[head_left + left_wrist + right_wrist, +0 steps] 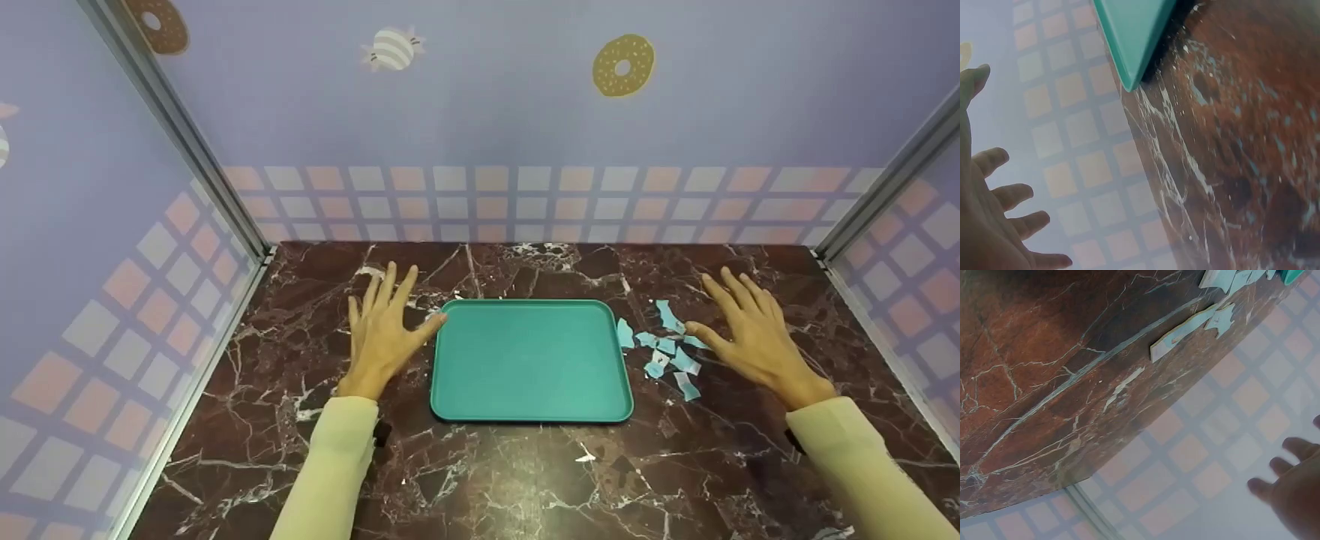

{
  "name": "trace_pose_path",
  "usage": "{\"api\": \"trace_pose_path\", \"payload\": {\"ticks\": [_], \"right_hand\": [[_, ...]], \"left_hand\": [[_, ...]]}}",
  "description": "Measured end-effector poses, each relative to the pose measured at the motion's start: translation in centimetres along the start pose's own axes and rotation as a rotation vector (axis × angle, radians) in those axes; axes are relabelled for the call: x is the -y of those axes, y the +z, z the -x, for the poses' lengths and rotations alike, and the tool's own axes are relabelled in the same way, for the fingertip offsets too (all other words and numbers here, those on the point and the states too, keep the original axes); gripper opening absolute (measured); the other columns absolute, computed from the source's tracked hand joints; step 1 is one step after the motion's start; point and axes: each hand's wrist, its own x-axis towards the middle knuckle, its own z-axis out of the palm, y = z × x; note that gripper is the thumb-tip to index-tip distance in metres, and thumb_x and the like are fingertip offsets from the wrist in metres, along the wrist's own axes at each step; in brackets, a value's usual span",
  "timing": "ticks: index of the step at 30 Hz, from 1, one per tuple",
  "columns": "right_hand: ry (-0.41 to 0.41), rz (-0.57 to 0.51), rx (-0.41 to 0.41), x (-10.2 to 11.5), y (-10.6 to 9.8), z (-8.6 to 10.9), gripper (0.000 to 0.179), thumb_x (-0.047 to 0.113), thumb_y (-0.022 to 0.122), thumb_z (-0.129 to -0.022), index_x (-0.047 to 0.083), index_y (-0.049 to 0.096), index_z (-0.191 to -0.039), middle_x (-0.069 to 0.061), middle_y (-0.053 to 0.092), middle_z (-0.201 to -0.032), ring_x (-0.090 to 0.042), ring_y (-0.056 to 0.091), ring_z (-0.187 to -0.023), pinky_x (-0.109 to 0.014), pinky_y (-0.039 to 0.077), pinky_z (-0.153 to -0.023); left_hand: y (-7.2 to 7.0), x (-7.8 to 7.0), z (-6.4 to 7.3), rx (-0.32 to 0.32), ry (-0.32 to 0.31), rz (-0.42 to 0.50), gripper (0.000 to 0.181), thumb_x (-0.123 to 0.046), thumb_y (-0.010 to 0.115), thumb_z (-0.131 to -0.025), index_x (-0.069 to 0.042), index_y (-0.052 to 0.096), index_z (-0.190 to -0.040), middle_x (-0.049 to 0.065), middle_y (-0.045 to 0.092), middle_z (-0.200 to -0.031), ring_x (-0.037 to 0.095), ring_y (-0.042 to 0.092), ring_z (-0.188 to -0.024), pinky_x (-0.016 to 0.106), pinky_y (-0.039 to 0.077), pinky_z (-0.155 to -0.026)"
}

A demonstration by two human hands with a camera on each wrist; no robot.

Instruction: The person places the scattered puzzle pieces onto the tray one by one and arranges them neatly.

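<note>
A teal rectangular tray point(532, 360) lies flat in the middle of the marble-patterned table; one corner of the tray point(1131, 50) shows in the left wrist view. To its left, my left hand point(381, 334) has its fingers spread, the thumb close to the tray's upper left corner. Right of the tray, several light-blue, irregular flat pieces point(666, 345) lie in a loose cluster, some overlapping. My right hand point(757, 337) is spread beside them, its thumb near the pieces. Nothing is held in either hand. The right wrist view shows one long flat piece point(1182, 332).
Dark red marbled tabletop point(480, 480) runs around the tray. A lilac back wall point(495, 112) with checks and sweets patterns stands behind it. Side walls close in on the left point(90, 300) and right point(926, 300), with metal posts at the corners.
</note>
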Motion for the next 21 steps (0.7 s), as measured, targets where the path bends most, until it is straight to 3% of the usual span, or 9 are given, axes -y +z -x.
{"api": "trace_pose_path", "payload": {"ticks": [8, 13, 21], "right_hand": [[-0.022, -0.054, -0.006, -0.9, -0.4, 0.2, 0.077, 0.036, 0.073, -0.101, 0.008, 0.040, -0.164, -0.030, 0.031, -0.166, -0.058, 0.027, -0.149, -0.076, 0.017, -0.119], [-0.001, -0.078, -0.005, -1.5, -0.5, 0.4, 0.075, 0.030, 0.076, -0.100, 0.007, 0.041, -0.163, -0.031, 0.033, -0.164, -0.060, 0.031, -0.145, -0.081, 0.024, -0.113], [0.067, -0.121, 0.024, -2.7, -0.2, 0.8, 0.075, 0.029, 0.074, -0.102, 0.001, 0.039, -0.163, -0.034, 0.034, -0.161, -0.062, 0.033, -0.141, -0.082, 0.030, -0.106]], "left_hand": [[0.7, 0.2, -0.3, -0.076, 0.002, 0.127, 0.087, -0.050, 0.080, -0.092, -0.013, 0.046, -0.163, 0.014, 0.031, -0.171, 0.041, 0.029, -0.155, 0.067, 0.018, -0.124], [1.2, 0.5, -0.1, -0.073, -0.039, 0.214, 0.085, -0.044, 0.082, -0.092, -0.013, 0.047, -0.162, 0.013, 0.034, -0.170, 0.043, 0.034, -0.152, 0.066, 0.028, -0.121], [2.5, 1.3, 0.1, -0.073, -0.085, 0.378, 0.078, -0.036, 0.082, -0.094, -0.009, 0.050, -0.159, 0.015, 0.042, -0.166, 0.040, 0.034, -0.154, 0.059, 0.026, -0.125]]}}
